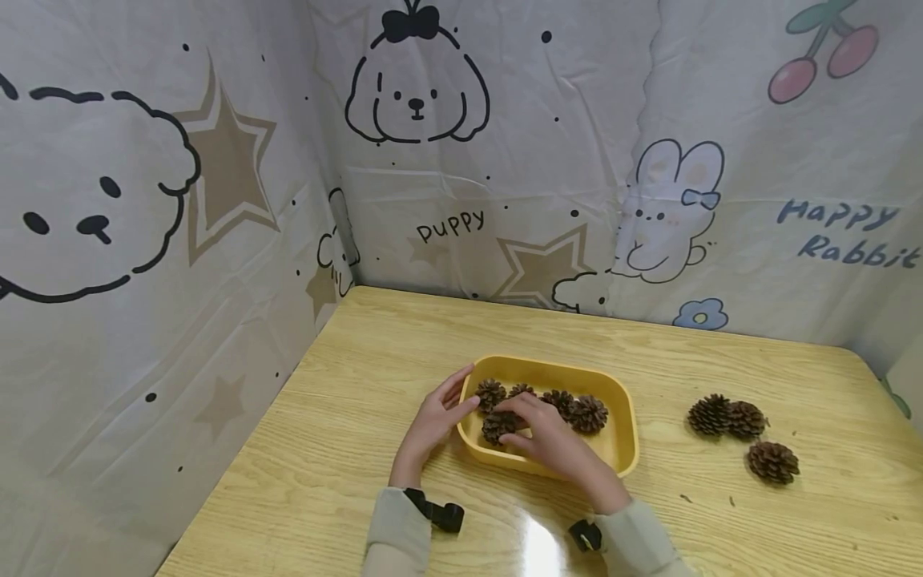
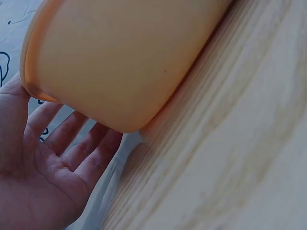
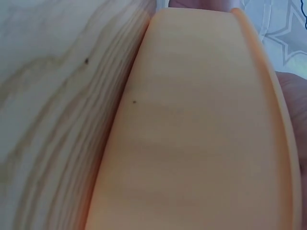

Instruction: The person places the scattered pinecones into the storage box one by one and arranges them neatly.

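Note:
A yellow plastic tray [image 1: 626, 401] with raised walls stands on the table, several brown pinecones inside. At its left end my left hand [image 1: 435, 417] holds the wall, thumb over the rim and fingers against the outside; the left wrist view shows those fingers [image 2: 98, 148] along the outer wall. My right hand [image 1: 551, 437] reaches over the near rim and grips a pinecone [image 1: 496, 428] at the tray's front left, thumb on the near side. Behind it sit more pinecones, one of them [image 1: 589, 414] right of the hand. The tray wall [image 3: 192, 120] hides most of this hand in the right wrist view.
On the table right of the tray lie two pinecones side by side, the left one [image 1: 710, 415] darker, and a third pinecone [image 1: 773, 463] nearer. Small brown bits lie close by. A printed cloth [image 1: 461, 176] hangs behind the wooden table [image 1: 324, 441] and along its left side.

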A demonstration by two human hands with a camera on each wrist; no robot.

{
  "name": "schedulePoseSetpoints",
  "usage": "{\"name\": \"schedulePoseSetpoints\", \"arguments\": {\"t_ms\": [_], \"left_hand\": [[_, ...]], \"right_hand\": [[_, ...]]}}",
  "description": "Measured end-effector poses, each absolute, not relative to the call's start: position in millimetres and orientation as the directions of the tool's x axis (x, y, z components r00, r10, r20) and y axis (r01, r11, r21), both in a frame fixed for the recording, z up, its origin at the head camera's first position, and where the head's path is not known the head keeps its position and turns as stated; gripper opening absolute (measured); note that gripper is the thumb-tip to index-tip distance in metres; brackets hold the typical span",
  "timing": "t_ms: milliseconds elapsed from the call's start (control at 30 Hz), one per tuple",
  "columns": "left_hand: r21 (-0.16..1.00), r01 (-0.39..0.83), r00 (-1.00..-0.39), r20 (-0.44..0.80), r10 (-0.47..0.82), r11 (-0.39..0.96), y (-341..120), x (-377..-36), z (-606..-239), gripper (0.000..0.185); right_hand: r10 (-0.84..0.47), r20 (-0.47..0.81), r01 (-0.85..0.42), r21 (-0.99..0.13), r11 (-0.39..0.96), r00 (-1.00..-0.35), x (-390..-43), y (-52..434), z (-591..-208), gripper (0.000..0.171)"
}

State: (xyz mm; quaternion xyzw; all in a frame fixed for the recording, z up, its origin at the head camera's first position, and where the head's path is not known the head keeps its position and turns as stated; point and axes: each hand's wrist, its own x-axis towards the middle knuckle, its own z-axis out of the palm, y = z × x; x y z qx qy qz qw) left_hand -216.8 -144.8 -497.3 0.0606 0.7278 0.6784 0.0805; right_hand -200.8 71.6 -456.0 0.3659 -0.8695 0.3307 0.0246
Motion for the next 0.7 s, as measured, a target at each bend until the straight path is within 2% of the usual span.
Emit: {"name": "schedulePoseSetpoints", "arguments": {"t_ms": [267,700], "left_hand": [[0.998,-0.027,-0.978,-0.038,0.204,0.057,-145.2,-216.1,-496.6,0.060],[0.996,-0.028,-0.979,-0.044,0.200,0.081,-145.3,-215.5,-494.2,0.060]], "right_hand": [[-0.623,0.169,-0.584,-0.592,0.555,-0.763,-204.5,62.1,-456.0,0.037],[-0.618,0.118,-0.560,-0.578,0.594,-0.777,-209.1,56.2,-457.9,0.035]]}}
